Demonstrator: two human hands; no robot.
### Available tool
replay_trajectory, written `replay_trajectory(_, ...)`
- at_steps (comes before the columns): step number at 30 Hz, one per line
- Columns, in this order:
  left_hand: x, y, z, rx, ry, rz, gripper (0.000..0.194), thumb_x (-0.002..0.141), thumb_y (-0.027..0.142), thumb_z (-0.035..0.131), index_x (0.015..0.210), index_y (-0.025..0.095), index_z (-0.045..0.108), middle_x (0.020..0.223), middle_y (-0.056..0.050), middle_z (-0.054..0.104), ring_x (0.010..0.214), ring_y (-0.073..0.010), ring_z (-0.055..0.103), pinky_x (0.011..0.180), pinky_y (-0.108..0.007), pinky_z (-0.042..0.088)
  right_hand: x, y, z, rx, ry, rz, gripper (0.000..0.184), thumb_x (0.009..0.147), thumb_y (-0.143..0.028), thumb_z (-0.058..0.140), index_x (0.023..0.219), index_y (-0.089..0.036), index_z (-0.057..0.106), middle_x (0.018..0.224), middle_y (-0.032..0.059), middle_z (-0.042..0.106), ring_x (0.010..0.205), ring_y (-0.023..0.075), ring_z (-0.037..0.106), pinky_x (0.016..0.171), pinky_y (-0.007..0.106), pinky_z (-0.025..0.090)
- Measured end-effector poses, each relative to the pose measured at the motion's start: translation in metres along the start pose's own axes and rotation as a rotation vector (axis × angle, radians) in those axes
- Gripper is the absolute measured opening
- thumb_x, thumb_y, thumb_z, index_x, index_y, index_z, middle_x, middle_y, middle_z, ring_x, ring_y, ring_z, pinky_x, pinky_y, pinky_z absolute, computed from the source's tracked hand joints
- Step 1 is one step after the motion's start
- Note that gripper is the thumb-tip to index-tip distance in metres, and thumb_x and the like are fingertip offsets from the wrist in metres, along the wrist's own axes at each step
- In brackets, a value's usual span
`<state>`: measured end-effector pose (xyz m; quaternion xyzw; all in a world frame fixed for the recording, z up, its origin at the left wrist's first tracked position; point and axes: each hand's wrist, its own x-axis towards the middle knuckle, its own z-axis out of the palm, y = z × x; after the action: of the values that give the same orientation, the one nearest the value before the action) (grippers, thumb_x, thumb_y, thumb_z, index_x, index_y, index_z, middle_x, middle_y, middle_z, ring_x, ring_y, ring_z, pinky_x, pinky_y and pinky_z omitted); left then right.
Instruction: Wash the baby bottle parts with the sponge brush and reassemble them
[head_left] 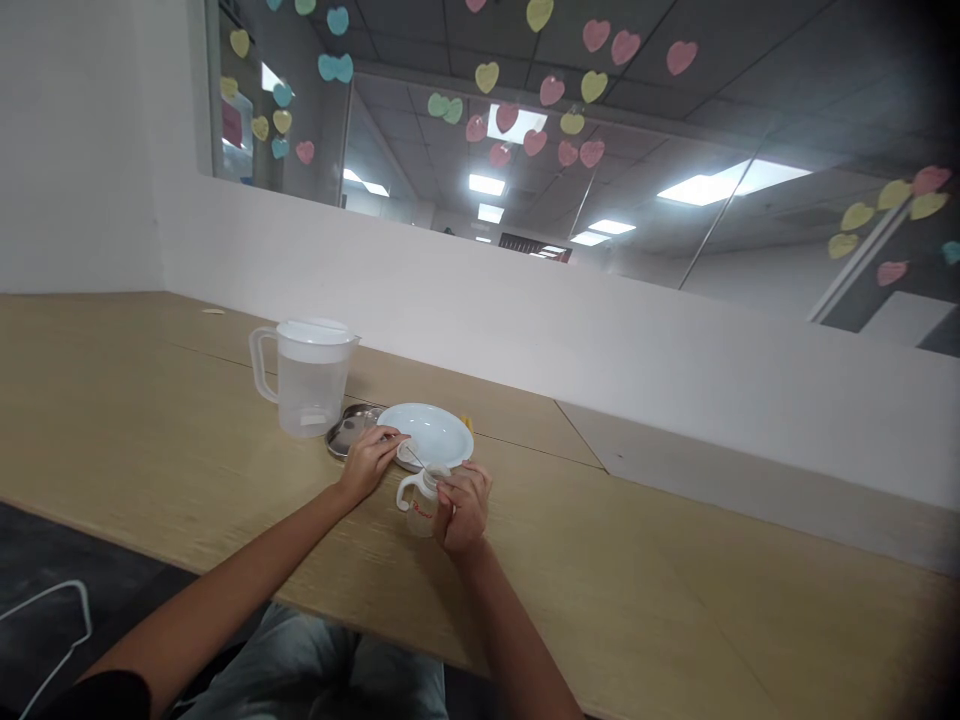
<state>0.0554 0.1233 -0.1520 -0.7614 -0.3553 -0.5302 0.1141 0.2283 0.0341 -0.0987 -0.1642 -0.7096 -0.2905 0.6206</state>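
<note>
A small clear jar with a white hooked handle and red lettering stands upright on the table in front of me. My right hand is closed at the jar's right side and mouth, its fingers curled. My left hand pinches at the edge of a small translucent round piece, which looks like a lid. A thin dark stick or wire runs from that piece towards the jar's mouth; which hand bears it I cannot tell. Just behind both hands sits a white bowl.
A translucent lidded pitcher stands at the back left. Beside it lies a shiny metal tray, partly behind my left hand. Something small and yellow shows behind the bowl. A white wall with windows above borders the wooden table.
</note>
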Motion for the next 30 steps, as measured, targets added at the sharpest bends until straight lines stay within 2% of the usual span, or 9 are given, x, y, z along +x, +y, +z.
replay_trajectory(8, 0.000, -0.005, 0.004, -0.056, 0.005, -0.084, 0.027, 0.092, 0.030, 0.043, 0.102, 0.022, 0.068, 0.096, -0.005, 0.064, 0.089, -0.0184, 0.057, 0.080, -0.032, 0.044, -0.003, -0.002, -0.004, 0.019, 0.041, 0.027, 0.018, 0.092, -0.019, 0.036, 0.081, -0.021, 0.049, 0.065, -0.0017, 0.054, 0.063, 0.0131, 0.050, 0.078, 0.038, 0.043)
replay_trajectory(12, 0.000, -0.012, 0.006, -0.077, 0.055, -0.198, 0.027, 0.091, 0.027, 0.043, 0.093, 0.019, 0.069, 0.095, -0.006, 0.064, 0.091, -0.0195, 0.057, 0.082, -0.033, 0.045, -0.005, 0.003, -0.010, 0.018, 0.132, 0.111, 0.025, 0.095, -0.027, 0.033, 0.075, -0.021, 0.048, 0.061, -0.0026, 0.049, 0.060, 0.0133, 0.049, 0.078, 0.039, 0.043)
replay_trajectory(16, 0.000, -0.012, 0.004, -0.086, 0.027, -0.183, 0.026, 0.090, 0.027, 0.044, 0.099, 0.019, 0.067, 0.097, -0.006, 0.064, 0.093, -0.0201, 0.057, 0.083, -0.033, 0.045, -0.003, 0.011, -0.007, -0.005, 0.306, 0.249, 0.019, 0.094, -0.024, 0.034, 0.080, -0.021, 0.046, 0.061, -0.0038, 0.046, 0.058, 0.0122, 0.047, 0.080, 0.040, 0.043)
replay_trajectory(19, -0.001, -0.010, 0.002, -0.013, -0.010, -0.195, 0.028, 0.091, 0.026, 0.041, 0.103, 0.018, 0.065, 0.100, -0.008, 0.064, 0.094, -0.0221, 0.056, 0.083, -0.036, 0.043, -0.005, 0.017, 0.000, -0.034, 0.384, 0.445, 0.017, 0.093, -0.025, 0.035, 0.082, -0.020, 0.046, 0.066, -0.0022, 0.048, 0.063, 0.0130, 0.049, 0.078, 0.036, 0.044)
replay_trajectory(24, -0.002, -0.010, 0.001, 0.082, -0.051, -0.242, 0.031, 0.092, 0.027, 0.038, 0.107, 0.017, 0.063, 0.099, -0.009, 0.066, 0.093, -0.0246, 0.055, 0.081, -0.037, 0.040, -0.011, 0.027, 0.005, -0.084, 0.377, 0.961, 0.028, 0.091, -0.041, 0.039, 0.084, -0.018, 0.052, 0.075, 0.0029, 0.056, 0.072, 0.0149, 0.055, 0.070, 0.028, 0.044)
replay_trajectory(27, -0.001, -0.009, -0.001, 0.096, -0.058, -0.270, 0.033, 0.093, 0.029, 0.036, 0.105, 0.017, 0.064, 0.095, -0.009, 0.066, 0.091, -0.0245, 0.054, 0.079, -0.037, 0.039, -0.013, 0.035, 0.005, -0.076, 0.351, 1.117, 0.035, 0.087, -0.047, 0.042, 0.083, -0.016, 0.057, 0.077, 0.0045, 0.061, 0.076, 0.0165, 0.057, 0.074, 0.029, 0.043)
replay_trajectory(30, 0.000, -0.007, -0.003, 0.091, -0.079, -0.280, 0.036, 0.093, 0.027, 0.032, 0.110, 0.018, 0.062, 0.096, -0.008, 0.065, 0.090, -0.0235, 0.054, 0.079, -0.036, 0.038, -0.015, 0.040, 0.005, -0.058, 0.338, 1.186, 0.039, 0.084, -0.050, 0.044, 0.084, -0.014, 0.060, 0.076, 0.0053, 0.062, 0.076, 0.0172, 0.057, 0.074, 0.029, 0.043)
